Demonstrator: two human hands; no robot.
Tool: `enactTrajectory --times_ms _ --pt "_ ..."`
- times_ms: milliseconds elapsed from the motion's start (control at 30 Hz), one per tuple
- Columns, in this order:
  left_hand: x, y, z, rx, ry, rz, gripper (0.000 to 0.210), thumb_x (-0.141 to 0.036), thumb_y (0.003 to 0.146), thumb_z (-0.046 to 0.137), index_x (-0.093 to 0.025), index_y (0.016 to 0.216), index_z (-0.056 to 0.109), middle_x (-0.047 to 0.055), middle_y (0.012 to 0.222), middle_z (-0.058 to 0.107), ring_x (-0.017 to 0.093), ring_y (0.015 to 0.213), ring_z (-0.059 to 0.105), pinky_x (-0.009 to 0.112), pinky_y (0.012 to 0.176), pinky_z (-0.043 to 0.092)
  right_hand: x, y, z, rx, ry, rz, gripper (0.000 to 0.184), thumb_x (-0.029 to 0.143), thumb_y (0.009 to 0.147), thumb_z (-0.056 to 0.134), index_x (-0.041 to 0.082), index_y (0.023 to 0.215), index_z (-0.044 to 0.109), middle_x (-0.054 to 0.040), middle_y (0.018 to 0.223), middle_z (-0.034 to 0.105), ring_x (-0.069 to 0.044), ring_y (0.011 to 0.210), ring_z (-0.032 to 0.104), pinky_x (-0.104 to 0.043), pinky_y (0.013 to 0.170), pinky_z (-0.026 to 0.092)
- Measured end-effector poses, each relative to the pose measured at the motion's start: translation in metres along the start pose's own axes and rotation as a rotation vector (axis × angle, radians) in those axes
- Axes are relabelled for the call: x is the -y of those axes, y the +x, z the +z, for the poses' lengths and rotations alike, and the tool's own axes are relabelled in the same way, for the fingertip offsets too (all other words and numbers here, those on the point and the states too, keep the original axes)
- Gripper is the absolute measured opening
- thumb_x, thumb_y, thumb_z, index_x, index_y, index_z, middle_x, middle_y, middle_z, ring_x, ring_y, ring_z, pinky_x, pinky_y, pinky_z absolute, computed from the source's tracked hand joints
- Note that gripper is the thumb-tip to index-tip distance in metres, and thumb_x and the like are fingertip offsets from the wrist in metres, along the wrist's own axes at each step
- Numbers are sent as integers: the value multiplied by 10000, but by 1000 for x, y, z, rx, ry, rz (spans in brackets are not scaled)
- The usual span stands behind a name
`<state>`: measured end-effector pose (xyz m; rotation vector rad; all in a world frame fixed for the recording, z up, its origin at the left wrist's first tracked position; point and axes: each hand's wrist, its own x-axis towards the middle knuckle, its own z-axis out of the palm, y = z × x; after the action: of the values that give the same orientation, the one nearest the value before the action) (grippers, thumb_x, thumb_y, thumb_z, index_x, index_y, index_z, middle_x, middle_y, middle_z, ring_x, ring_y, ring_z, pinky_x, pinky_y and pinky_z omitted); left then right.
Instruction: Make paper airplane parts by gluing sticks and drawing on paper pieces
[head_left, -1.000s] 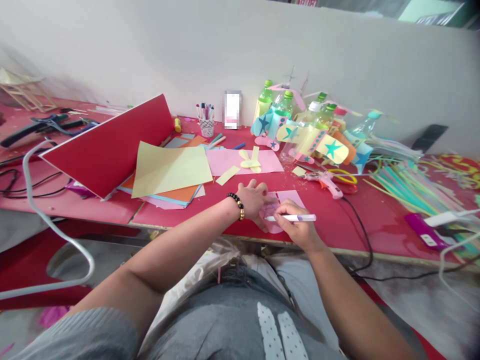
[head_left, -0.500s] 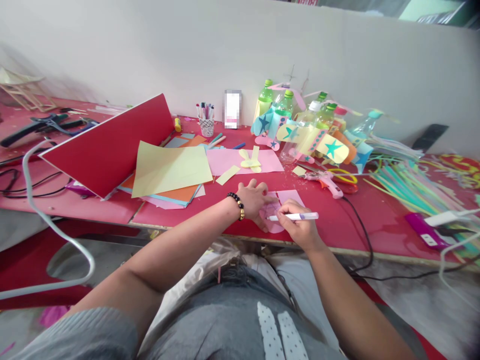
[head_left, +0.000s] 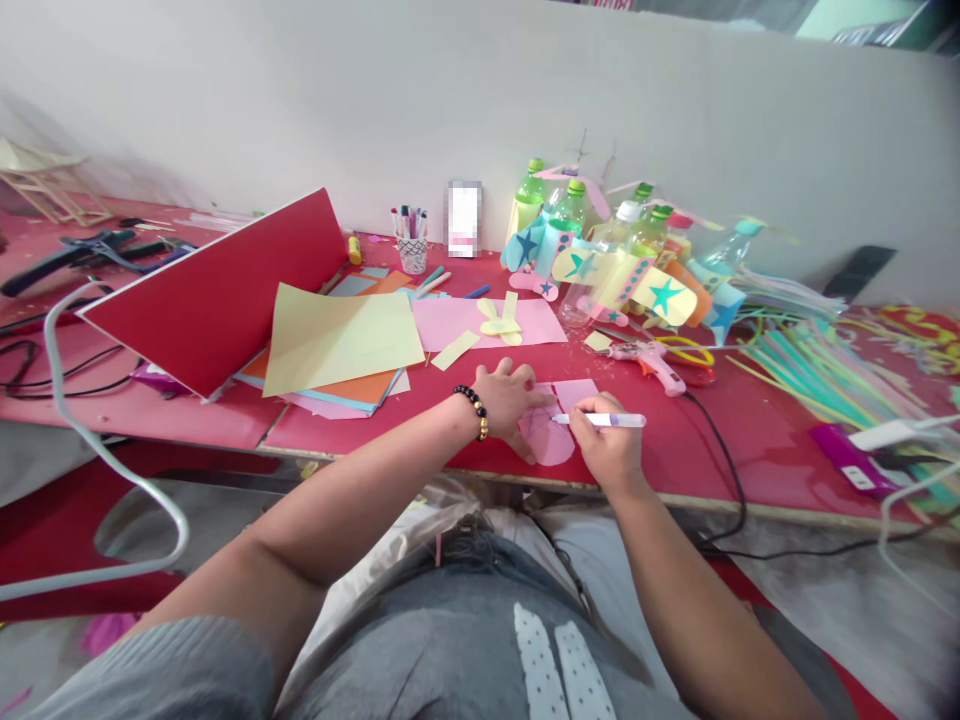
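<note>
My right hand (head_left: pixel 606 448) grips a white marker pen (head_left: pixel 616 420), its tip at a rounded pink paper piece (head_left: pixel 551 443) that bears faint drawn lines. With fingers spread, my left hand (head_left: pixel 508 403) lies over the left side of that piece and holds it down near the table's front edge. Another pink paper scrap (head_left: pixel 576 390) lies just behind the pen. Farther back, yellow paper cut-outs (head_left: pixel 501 320) rest on a pink sheet (head_left: pixel 544 318). Part of the rounded piece is hidden under my left hand.
Decorated plastic bottles (head_left: pixel 637 250) stand at the back right, with a pink glue gun (head_left: pixel 656 365) and its cord before them. To the left are a yellow sheet (head_left: pixel 341 340) on stacked papers and a leaning red board (head_left: pixel 225 300). A pen cup (head_left: pixel 412 255) stands by the wall.
My right hand has moved slightly right and away from me with the marker, uncovering more of the rounded pink piece. My left hand stays in place.
</note>
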<state>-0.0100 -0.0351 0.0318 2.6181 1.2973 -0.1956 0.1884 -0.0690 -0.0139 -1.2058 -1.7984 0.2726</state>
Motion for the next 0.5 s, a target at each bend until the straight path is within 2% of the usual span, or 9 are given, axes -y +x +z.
enactTrajectory --times_ms 133,333,500 --pt "0 0 0 -6 4 -6 976 -702 548 756 -508 1415 353 85 1361 380 367 1143 332 560 880 387 -4 -2 -2 -69 9 66 140 234 830 577 217 692 562 7 641 558 -176 643 547 -297 601 416" --pt "0 0 1 -9 8 3 993 -719 542 748 -496 1423 349 91 1371 381 370 1144 342 560 867 396 -6 -2 -2 -102 76 165 135 259 829 586 220 702 569 9 607 578 -173 598 553 -289 563 428" --pt "4 -2 4 -58 -7 24 1021 -742 558 724 -453 1453 325 97 1388 397 358 1135 371 516 880 399 -6 -3 -3 -152 155 246 121 311 843 597 213 771 601 9 642 604 -174 606 579 -287 575 454"
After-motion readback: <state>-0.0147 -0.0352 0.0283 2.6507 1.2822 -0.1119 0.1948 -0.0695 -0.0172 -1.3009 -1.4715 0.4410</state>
